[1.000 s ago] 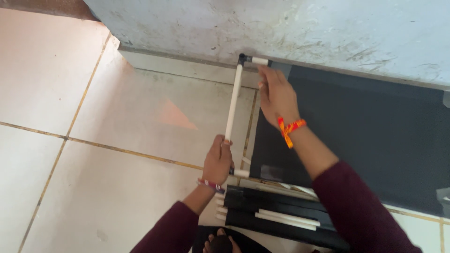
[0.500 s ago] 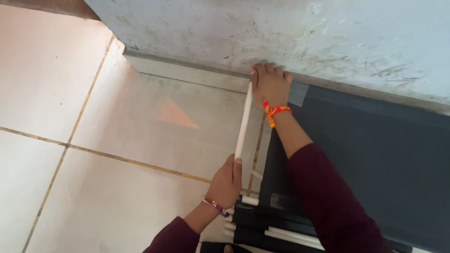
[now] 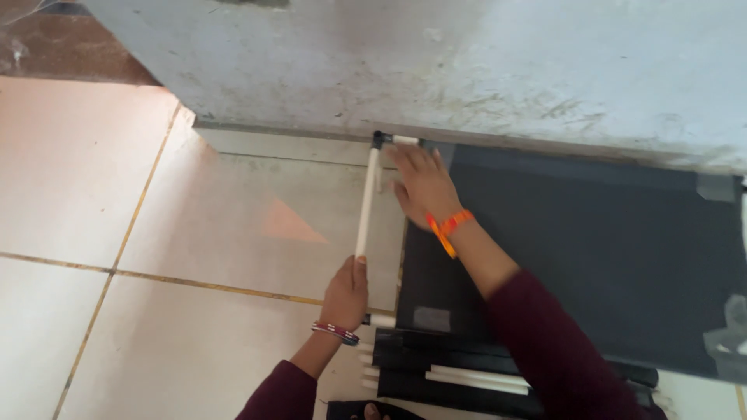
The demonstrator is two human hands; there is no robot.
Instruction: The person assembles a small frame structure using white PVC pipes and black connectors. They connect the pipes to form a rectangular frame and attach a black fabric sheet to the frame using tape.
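Where the tiled floor (image 3: pixel 156 233) meets the base of the grey concrete wall (image 3: pixel 467 70), a white tube (image 3: pixel 366 202) lies on the floor, running from near to far. Its far end enters a dark corner fitting (image 3: pixel 379 138) close to the wall; a short white stub (image 3: pixel 405 140) leaves that fitting toward the right. The left hand (image 3: pixel 346 294) is closed around the near part of the tube, thumb pointing along it toward the far end. A beaded bracelet (image 3: pixel 336 333) sits on this wrist. Just right of the hand, a second short white stub (image 3: pixel 381 320) projects at the tube's near end.

The right hand (image 3: pixel 422 183) lies flat and open, fingers spread, just right of the tube's far end. It rests at the far left corner of a black sheet (image 3: pixel 583 257) spread on the floor. Whether the fingertips touch the fitting cannot be determined. An orange thread band (image 3: pixel 446 227) circles this wrist. Both arms wear dark maroon sleeves (image 3: pixel 545 342).

At the near edge, right of the left forearm, a stack of black strips (image 3: pixel 451 362) lies with loose white rods (image 3: pixel 475 379) on top. Pieces of clear tape (image 3: pixel 716 187) hold the sheet at its right side.
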